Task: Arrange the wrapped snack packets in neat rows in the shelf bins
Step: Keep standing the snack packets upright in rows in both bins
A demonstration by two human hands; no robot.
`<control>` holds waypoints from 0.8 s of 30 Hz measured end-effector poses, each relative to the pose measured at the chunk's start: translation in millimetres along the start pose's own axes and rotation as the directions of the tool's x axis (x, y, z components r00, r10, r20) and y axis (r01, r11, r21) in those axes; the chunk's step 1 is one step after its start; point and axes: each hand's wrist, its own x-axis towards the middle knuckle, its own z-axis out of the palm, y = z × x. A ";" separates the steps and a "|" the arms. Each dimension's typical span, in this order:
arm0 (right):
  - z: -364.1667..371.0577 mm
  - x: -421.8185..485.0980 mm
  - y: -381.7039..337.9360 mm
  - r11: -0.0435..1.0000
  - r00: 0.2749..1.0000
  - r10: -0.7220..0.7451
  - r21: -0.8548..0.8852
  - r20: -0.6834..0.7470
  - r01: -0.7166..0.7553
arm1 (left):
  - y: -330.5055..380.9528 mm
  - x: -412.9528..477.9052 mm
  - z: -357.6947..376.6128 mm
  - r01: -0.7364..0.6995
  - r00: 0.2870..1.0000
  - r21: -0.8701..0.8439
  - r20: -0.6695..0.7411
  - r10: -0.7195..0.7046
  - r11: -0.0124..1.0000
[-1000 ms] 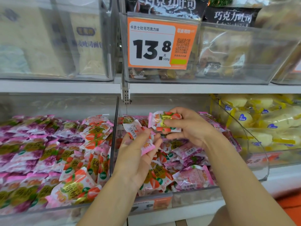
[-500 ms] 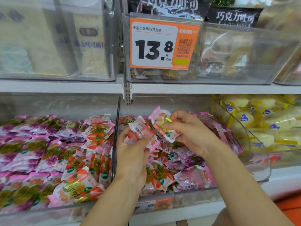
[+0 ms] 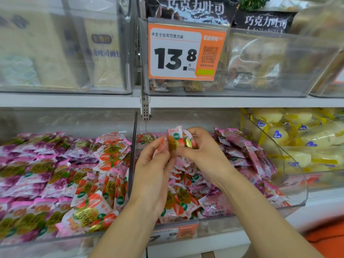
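Hands drawn together since last frame. I log: left hand (image 3: 153, 167) pinching pink packet (image 3: 161, 145), right hand (image 3: 203, 152) curled round strawberry packet (image 3: 176, 137), both touching, above middle bin (image 3: 214, 228).

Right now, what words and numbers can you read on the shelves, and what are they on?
"卡吉士吐司巧克力味": top of the price tag.
"13.8": same tag, big black digits.
"元 500g": same tag, small print.
"巧克力吐司": black bags above it.
Too blurred or hidden to read: packets, cream bag, lower tag.
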 end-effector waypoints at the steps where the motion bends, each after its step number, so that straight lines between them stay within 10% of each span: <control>1: -4.8 2.4 -1.1 1.000 0.999 0.023 -0.016 -0.023 -0.024 | 0.6 0.8 -0.5 -0.005 1.000 0.006 -0.016 0.005 1.000; 8: -37.7 2.0 -5.8 0.994 0.962 0.111 -0.024 0.251 -0.109 | -4.8 5.5 -5.2 0.000 1.000 0.189 0.015 -0.003 0.982; 16: -31.0 7.4 2.6 0.966 0.983 0.148 0.227 -0.108 -0.121 | -7.2 5.1 -2.2 0.155 0.988 0.175 -0.011 -0.156 0.972; 21: -26.6 1.4 -4.1 0.776 0.952 0.305 0.572 0.030 -0.267 | -6.2 6.3 -0.8 0.105 0.982 -0.022 -0.155 -0.107 0.994; 24: -12.3 -4.9 -1.1 0.846 0.956 0.289 0.456 0.042 -0.276 | -7.3 4.3 1.8 0.095 0.988 -0.004 -0.125 -0.095 0.995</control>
